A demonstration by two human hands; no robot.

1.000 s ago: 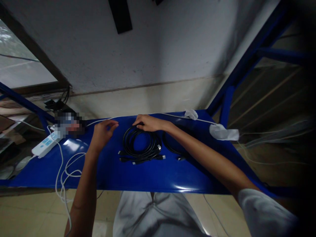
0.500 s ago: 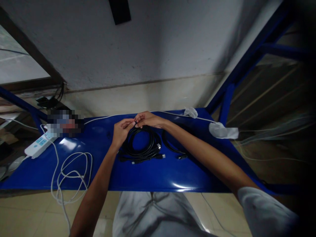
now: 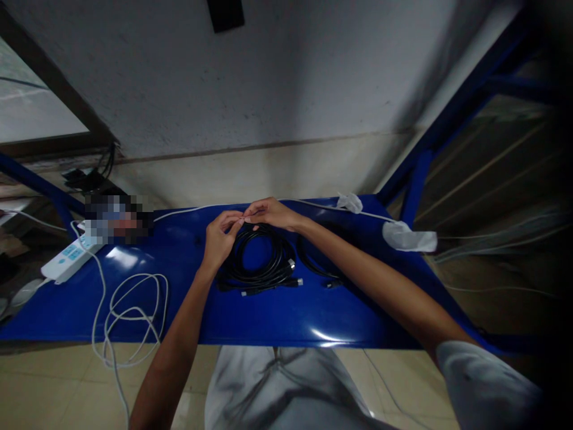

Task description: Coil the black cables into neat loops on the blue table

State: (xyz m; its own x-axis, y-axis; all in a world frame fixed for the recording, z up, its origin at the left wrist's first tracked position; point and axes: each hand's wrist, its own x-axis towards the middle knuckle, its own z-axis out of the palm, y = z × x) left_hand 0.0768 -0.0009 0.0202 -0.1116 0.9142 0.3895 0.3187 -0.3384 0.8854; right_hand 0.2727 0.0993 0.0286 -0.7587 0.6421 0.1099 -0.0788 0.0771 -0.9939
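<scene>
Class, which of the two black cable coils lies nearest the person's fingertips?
The left black coil: left hand and right hand meet at its far edge; the other coil lies farther right, partly hidden.

A light grey, loose-edged sleeve (image 3: 486,385) covers the upper part of the right arm (image 3: 371,276) near the worktop's (image 3: 277,322) right front corner, both forearms are bare, and below the front edge shows a creased grey garment (image 3: 286,403) with a thin, knotted drawstring (image 3: 276,362).

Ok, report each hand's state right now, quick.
Left hand: pinched closed; whether it holds anything cannot be told.
Right hand: pinched closed near the black cable coil; anything held cannot be told.
</scene>
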